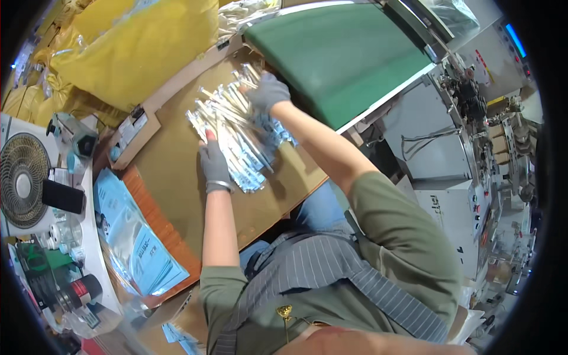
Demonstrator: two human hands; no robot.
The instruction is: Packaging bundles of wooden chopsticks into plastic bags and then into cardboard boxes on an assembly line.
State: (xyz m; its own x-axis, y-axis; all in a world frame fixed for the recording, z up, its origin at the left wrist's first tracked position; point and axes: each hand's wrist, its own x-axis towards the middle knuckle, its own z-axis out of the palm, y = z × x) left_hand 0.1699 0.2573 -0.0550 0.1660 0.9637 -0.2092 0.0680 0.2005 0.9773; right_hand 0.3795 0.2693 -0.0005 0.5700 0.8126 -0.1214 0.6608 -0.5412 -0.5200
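the left hand, in a grey glove with a bare fingertip showing, was loosely extended, its fingers laid along the edge of the pile rather than closed round anything. the right hand, gloved alike, was blurred and partly curled; whether it had hold of a stick could not be told. the wrapped sticks, slim and pale in clear and light-blue wrappers, lay in a loose heap between the two, at one o'clock from the left hand and between seven and eight o'clock from the right, touching both. any print on their wrappers was too small to make out. under them spread the brown surface.

farther out, at half past seven from the left hand, lay blue printed sheets bearing rows of dark characters. a dark phone and a round fan stood around nine o'clock, yellow sacks at eleven. from the right hand, a green belt ran at two o'clock, and a white cabinet with dark lettering stood at four.
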